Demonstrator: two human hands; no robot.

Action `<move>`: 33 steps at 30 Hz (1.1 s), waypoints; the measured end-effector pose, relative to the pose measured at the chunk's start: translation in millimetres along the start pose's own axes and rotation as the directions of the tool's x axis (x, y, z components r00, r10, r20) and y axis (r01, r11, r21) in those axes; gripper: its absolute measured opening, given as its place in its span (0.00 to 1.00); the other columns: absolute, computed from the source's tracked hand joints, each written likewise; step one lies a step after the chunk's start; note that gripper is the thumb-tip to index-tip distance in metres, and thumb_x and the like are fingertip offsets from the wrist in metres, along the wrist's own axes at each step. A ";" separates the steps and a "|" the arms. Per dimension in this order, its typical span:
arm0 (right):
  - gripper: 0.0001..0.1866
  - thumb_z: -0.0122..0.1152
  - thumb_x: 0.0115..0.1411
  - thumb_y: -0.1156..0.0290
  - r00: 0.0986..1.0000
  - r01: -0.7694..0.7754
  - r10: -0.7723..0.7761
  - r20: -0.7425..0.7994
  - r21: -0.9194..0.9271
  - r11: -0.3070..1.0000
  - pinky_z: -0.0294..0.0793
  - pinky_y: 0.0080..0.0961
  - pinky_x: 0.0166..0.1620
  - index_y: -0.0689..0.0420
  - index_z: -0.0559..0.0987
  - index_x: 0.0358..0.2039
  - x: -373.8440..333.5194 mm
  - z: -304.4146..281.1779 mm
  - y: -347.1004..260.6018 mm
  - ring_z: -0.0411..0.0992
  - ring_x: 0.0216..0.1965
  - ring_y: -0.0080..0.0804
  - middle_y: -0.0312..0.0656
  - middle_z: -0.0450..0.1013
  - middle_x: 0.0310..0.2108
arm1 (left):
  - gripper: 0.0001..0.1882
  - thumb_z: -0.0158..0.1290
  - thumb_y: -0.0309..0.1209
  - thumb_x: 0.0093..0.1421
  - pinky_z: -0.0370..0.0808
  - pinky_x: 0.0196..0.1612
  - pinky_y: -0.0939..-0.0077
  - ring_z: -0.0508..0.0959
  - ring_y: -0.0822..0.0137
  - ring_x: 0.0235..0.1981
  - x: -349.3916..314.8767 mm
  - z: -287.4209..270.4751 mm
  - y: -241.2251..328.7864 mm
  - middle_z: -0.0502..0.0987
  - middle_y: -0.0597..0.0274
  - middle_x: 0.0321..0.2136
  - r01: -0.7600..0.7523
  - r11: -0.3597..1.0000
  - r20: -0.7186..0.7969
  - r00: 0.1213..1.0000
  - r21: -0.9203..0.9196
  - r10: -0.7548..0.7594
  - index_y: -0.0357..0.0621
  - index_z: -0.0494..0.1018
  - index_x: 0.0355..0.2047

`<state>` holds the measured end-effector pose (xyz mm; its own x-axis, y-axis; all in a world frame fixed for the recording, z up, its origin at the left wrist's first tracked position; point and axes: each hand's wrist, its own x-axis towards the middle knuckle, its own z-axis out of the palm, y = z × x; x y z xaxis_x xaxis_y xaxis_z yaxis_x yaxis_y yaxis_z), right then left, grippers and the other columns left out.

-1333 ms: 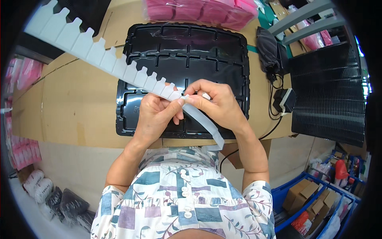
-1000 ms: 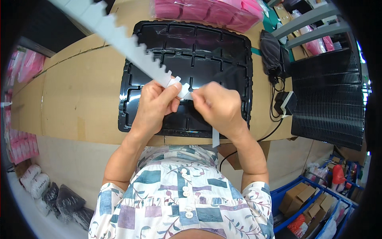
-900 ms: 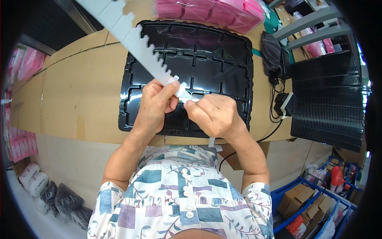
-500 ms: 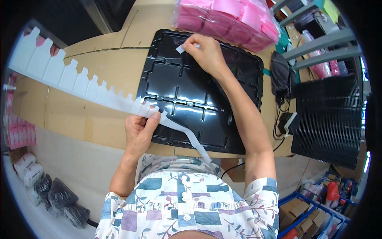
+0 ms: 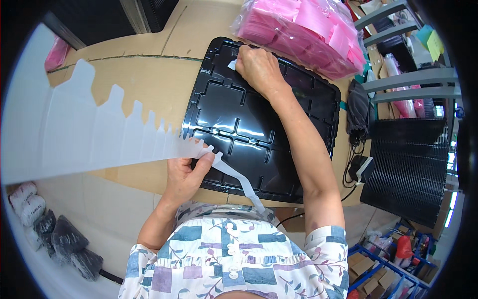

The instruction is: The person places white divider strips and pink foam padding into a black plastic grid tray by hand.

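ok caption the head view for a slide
Left hand grips a notched white strip; right hand holds a white piece over a black tray.

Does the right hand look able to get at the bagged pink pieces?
Probably yes: the right hand is over the black tray, close to the bagged pink pieces, with nothing visible between, though it seems to hold a small white piece.
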<state>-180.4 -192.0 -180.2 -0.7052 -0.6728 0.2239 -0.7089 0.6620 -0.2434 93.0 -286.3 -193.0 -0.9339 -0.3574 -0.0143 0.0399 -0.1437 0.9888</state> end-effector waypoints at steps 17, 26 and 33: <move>0.09 0.60 0.55 0.68 0.997 0.033 0.004 -0.083 0.441 0.897 0.77 0.32 0.37 0.61 0.81 0.30 0.7 3.4 17.2 0.79 0.28 0.40 0.51 0.78 0.24 | 0.03 0.58 0.23 0.60 0.70 0.34 0.75 0.74 0.71 0.30 1.2 -0.4 -1.4 0.76 0.64 0.29 -0.039 0.999 0.015 0.999 -0.009 0.039 0.36 0.77 0.32; 0.13 0.64 0.58 0.62 0.999 -0.032 0.035 -0.006 0.288 0.957 0.76 0.38 0.40 0.61 0.82 0.33 -12.8 -8.0 -2.7 0.79 0.33 0.49 0.51 0.79 0.28 | 0.02 0.57 0.21 0.59 0.68 0.33 0.77 0.72 0.74 0.28 -1.6 -3.1 -3.9 0.74 0.66 0.27 -0.055 0.996 0.027 0.998 0.074 0.053 0.36 0.75 0.31; 0.08 0.60 0.53 0.70 1.000 -0.012 0.012 0.015 0.008 1.000 0.76 0.47 0.41 0.63 0.79 0.28 2.9 -1.5 -4.2 0.78 0.34 0.55 0.56 0.78 0.28 | 0.01 0.57 0.21 0.59 0.68 0.35 0.76 0.72 0.73 0.30 1.9 0.4 -1.4 0.74 0.65 0.28 -0.051 0.999 0.023 0.998 0.004 0.051 0.36 0.75 0.31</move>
<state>-179.5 -196.2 -177.2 -0.7132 -0.6698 0.2064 -0.7002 0.6673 -0.2539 91.0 -286.4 -194.3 -0.9384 -0.3434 0.0398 0.0865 -0.1218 0.9888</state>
